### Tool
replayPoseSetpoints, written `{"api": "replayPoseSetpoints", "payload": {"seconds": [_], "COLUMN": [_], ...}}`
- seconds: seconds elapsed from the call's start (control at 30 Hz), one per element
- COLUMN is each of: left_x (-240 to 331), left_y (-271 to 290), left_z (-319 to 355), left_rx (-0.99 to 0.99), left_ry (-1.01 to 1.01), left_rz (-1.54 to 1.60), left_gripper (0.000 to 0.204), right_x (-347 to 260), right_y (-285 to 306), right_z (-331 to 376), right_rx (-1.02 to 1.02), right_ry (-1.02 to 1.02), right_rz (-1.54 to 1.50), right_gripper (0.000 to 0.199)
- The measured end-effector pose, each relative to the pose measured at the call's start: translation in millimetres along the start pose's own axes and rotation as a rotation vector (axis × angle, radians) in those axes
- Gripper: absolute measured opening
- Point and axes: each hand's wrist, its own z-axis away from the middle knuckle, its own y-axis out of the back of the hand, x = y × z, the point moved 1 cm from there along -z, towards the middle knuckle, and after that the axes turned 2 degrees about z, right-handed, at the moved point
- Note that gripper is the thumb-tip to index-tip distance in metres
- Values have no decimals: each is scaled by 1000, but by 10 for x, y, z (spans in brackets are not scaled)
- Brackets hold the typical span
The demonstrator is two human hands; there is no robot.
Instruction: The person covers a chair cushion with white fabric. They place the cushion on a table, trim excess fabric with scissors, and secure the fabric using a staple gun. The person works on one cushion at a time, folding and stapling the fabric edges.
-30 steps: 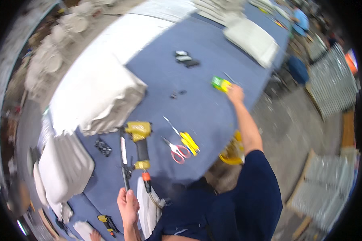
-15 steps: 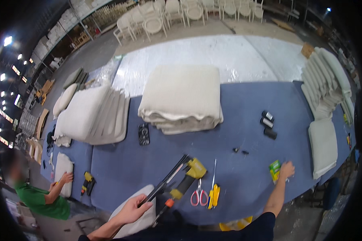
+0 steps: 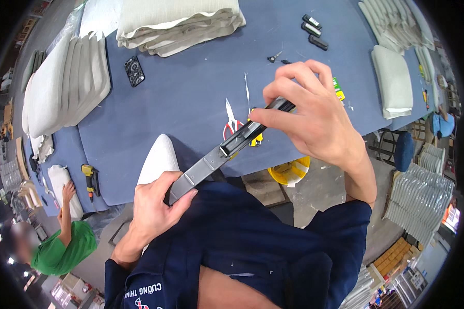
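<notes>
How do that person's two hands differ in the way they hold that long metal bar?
The left hand wraps the near end of the grey metal bar in a closed fist, low by the body. The right hand pinches the far end with its fingertips from above, fingers spread, out over the blue table. Both are bare and grip the same bar.

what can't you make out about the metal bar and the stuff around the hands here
- Head view: the far tip of the metal bar is hidden under the right hand.
- Its near end is wrapped by the left hand.
- The scissors are partly covered by the bar.
- The yellow bucket is cut off by the table edge.
</notes>
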Motion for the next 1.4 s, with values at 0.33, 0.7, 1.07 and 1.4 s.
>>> {"api": "replayPoseSetpoints", "payload": {"seconds": [0.33, 0.7, 1.07, 1.4], "left_x": [-149, -295, -562, -557], "left_y": [257, 501, 296, 360], "left_z": [580, 897, 1123, 1214], "left_rx": [59, 1, 324, 275], "left_ry": [-135, -205, -182, -76], "left_rz": [127, 187, 251, 431], "left_gripper": [28, 27, 38, 31], "right_x": [-1083, -1794, -2236, -2018], "right_y": [269, 143, -78, -10], "right_z": [13, -315, -548, -845], "right_rx": [66, -217, -215, 274], "right_ry": [-99, 16, -209, -100], "right_rz": [205, -10, -58, -160], "right_gripper": [35, 16, 39, 42]}}
